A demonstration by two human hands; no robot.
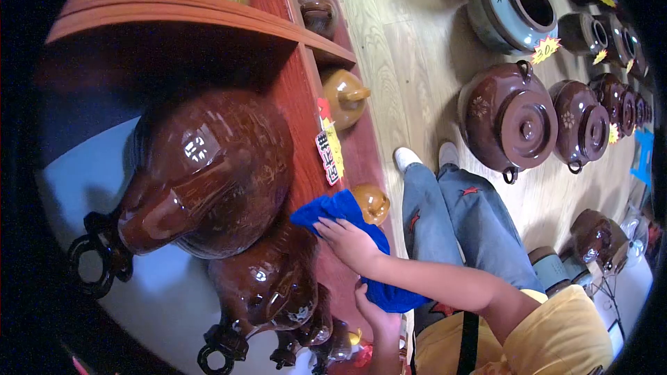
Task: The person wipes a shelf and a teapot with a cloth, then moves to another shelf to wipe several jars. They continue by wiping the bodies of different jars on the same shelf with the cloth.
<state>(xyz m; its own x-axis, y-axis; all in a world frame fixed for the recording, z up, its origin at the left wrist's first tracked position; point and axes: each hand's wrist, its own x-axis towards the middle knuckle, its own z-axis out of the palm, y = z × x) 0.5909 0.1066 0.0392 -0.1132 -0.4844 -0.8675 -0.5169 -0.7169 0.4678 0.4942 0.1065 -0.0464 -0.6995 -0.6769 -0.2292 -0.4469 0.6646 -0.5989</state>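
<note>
My right hand (347,242) lies with fingers spread on a blue cloth (340,212) and presses it against the shoulder of a glossy brown glazed jar (267,281) on the red wooden shelf (302,90). Below it, my left hand (372,309) grips the hanging end of the same cloth. A much larger brown jar (208,173) with a dark looped handle stands right beside it. A small ochre pot (372,203) sits just past the cloth at the shelf's edge.
A price tag (328,153) hangs on the shelf front near an ochre spouted pot (344,97). Several lidded brown pots (511,125) and a blue-grey crock (511,3) with yellow star labels stand on the wooden floor. My jeans and white shoes (406,158) are beside the shelf.
</note>
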